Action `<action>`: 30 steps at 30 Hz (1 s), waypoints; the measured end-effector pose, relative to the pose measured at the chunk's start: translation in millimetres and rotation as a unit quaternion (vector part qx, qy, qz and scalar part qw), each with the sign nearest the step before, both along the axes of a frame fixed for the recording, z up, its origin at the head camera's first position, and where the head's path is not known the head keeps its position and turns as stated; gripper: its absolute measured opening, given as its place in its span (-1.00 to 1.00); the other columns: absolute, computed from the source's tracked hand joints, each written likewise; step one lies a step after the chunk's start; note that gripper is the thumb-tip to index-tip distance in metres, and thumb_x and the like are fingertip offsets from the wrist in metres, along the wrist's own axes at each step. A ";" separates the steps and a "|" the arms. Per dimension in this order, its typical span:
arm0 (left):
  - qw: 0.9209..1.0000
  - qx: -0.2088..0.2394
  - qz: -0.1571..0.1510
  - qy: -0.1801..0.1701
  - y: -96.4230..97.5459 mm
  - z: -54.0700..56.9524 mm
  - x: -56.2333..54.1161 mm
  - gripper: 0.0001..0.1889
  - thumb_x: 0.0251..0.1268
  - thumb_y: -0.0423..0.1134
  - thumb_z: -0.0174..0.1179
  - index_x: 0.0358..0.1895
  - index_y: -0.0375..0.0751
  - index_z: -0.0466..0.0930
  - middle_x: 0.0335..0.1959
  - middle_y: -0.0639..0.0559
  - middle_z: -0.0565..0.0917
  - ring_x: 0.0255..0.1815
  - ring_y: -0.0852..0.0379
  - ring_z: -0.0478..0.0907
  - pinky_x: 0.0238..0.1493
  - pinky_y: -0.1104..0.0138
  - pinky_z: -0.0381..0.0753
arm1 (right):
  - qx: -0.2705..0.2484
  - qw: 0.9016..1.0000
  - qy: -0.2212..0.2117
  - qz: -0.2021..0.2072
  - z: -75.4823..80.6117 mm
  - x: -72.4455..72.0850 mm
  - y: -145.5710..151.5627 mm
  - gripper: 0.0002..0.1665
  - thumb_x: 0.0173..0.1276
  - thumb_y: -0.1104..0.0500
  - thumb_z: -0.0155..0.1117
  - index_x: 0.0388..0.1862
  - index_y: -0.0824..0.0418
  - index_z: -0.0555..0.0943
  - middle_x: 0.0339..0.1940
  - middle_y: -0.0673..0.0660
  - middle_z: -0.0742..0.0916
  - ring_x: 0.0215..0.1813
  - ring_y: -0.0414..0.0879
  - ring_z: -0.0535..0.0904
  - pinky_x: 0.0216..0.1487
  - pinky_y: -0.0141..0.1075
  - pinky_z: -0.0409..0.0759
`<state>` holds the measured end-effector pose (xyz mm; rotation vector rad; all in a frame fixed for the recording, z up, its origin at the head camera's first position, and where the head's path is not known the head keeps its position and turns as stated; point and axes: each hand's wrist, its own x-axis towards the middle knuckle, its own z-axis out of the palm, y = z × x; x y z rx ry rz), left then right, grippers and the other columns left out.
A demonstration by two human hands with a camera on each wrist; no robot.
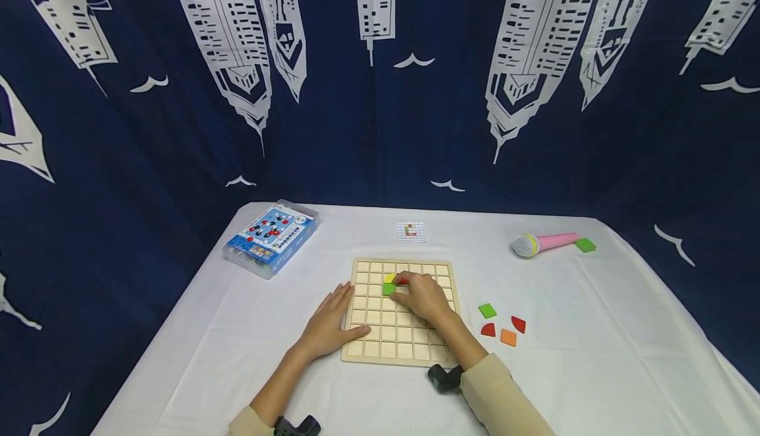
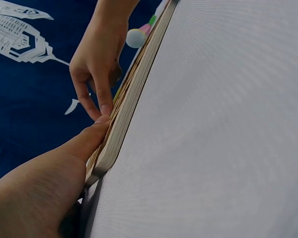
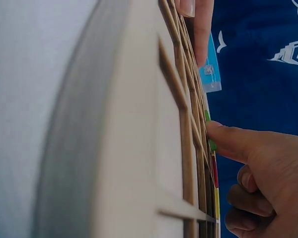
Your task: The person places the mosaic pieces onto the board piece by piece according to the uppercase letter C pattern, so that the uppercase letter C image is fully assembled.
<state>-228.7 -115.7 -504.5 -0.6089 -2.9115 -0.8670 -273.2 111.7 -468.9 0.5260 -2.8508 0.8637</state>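
A wooden grid board (image 1: 371, 350) lies on the white table. My left hand (image 1: 329, 324) rests along its left side, fingers straight and spread, thumb over the lower left squares. Over the upper middle reaches my right hand (image 1: 423, 296), its thumb and index finger pinching a green square tile (image 1: 388, 289) in the grid. In the right wrist view, the thumb lies against the green tile (image 3: 212, 145) while other fingers curl below. A yellow tile (image 1: 388, 278) sits just above the green one, and a red piece (image 1: 404, 281) is partly hidden by the right hand.
Right of the board lie a green tile (image 1: 487, 311), an orange tile (image 1: 508, 338) and two red quarter-round pieces (image 1: 518, 324). Behind it is a small pattern card (image 1: 410, 231). A boxed set (image 1: 273, 238) stands back left; a pink toy microphone (image 1: 543, 244) touches another green tile (image 1: 585, 245).
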 end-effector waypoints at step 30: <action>1.000 0.006 0.002 -0.005 0.3 -0.6 -1.1 0.02 0.07 0.32 0.13 0.42 -0.34 0.00 0.44 -0.18 0.03 0.45 -0.08 -0.12 0.40 0.10 -0.12 | -0.028 0.999 0.024 -0.011 12.5 20.1 73.8 -0.65 0.10 0.08 0.42 -0.12 0.16 0.65 -0.82 -0.08 0.28 -0.72 -0.26 0.06 -0.71 -0.42 0.08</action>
